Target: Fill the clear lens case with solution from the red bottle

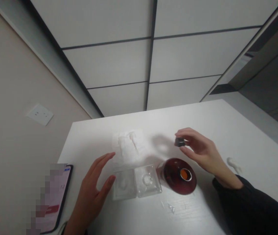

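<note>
Listener: Where are the hands?
Describer: Right hand (202,151) pinches a small dark cap (179,142) between thumb and fingertips, at 12 o'clock above an open dark red bottle (173,176). Left hand (93,192) is spread open, just beside 2 clear square dishes (147,181) at the bottle's 9 o'clock.
Listener: Anything else?
Describer: White table (227,124) beneath; crumpled tissue (129,145) at the bottle's 11 o'clock, phone (55,199) at the table's 8 o'clock edge.

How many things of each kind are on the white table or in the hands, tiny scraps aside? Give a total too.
Clear square glass containers: 2
Dark red round glass bottle: 1
Small dark cap in right hand: 1
Dark smartphone: 1
White paper tissue: 1
Small white object: 1
Total: 7
</note>
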`<state>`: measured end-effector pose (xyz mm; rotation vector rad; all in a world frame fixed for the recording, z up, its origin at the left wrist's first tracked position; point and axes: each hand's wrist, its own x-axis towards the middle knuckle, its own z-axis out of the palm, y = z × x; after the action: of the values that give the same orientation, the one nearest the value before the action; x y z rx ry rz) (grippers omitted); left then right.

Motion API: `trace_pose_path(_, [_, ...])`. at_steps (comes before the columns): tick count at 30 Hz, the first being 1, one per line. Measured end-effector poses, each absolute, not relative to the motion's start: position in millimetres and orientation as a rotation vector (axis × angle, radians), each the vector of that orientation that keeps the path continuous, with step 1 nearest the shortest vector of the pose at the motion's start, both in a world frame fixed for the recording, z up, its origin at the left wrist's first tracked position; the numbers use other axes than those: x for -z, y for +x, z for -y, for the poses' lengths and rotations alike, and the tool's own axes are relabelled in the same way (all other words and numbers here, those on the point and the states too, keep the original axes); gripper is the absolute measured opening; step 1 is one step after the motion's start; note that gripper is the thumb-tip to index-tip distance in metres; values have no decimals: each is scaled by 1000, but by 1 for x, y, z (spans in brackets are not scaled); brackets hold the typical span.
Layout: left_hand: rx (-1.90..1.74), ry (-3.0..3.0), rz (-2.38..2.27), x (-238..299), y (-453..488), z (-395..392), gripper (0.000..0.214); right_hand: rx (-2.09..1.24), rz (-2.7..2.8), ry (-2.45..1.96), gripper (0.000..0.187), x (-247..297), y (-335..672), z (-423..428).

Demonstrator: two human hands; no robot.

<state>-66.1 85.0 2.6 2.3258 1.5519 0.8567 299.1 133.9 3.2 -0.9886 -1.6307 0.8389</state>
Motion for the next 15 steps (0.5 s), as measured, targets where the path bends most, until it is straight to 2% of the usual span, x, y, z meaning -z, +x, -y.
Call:
trace_pose_path(6, [-826, 2353, -1583, -4, -67, -86, 44, -1064, 1432, -559, 15, -23, 285, -103])
trace_pose_path(11, [-813, 2306, -1575, -5, -67, -86, 40, -967, 1619, -589, 2, -22, 276, -99])
trace_pose_path(15, [-810, 2282, -1578, -6, -66, -86, 38, -902, 1728, -633, 8, -20, 275, -100])
